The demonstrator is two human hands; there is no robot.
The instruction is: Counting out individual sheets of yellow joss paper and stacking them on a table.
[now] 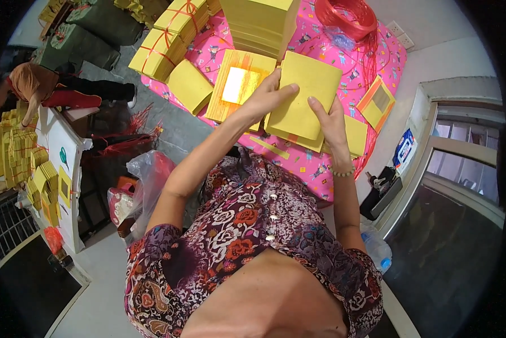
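Observation:
Between my two hands is a stack of yellow paper sheets [309, 79], raised a little over the pink patterned table cover [314, 179]. My left hand [267, 100] is closed on its left edge, thumb across the top sheet. Gripping the right edge, my right hand [332, 125] has its thumb on top too; its other fingers are mostly hidden. Just left lies a stack with a gold foil square [242, 84] on top. More yellow paper [352, 137] rests partly behind my right hand. A tall yellow paper pile [255, 31] stands beyond.
Yellow bundles tied with red string [164, 48] line the table's far left. A coil of red string [351, 22] sits far right, above an orange-bordered sheet [378, 103]. At left, a co-worker [36, 84] bends by a white table [75, 197]. Plastic bags [154, 172] are beside my left arm.

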